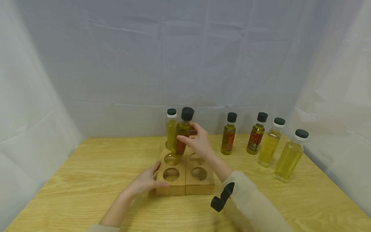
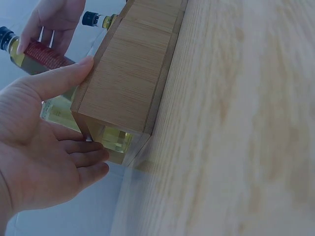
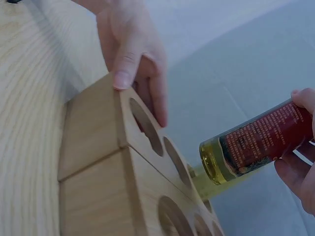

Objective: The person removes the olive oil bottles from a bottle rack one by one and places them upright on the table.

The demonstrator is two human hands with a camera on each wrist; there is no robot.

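My right hand (image 1: 200,141) grips an oil bottle (image 3: 261,140) with a red label and black cap, thumb on one side and fingers on the other. The bottle is tilted, its base close over the holes of a two-block wooden rack (image 1: 200,189). At the rack's front left corner is my left hand (image 1: 143,183), thumb on the top front edge and loosely extended fingers along the open left side (image 2: 96,156). Behind the held bottle, a paler oil bottle (image 1: 171,124) with a white neck and dark cap stands in a rear left hole.
On the table's right side stand two red-labelled bottles (image 1: 229,139) (image 1: 255,137) and two paler oil bottles (image 1: 269,146) (image 1: 287,161). Pale sheeting (image 1: 185,64) hangs behind the wooden table (image 1: 101,167). A black strap (image 1: 222,197) is on the right sleeve.
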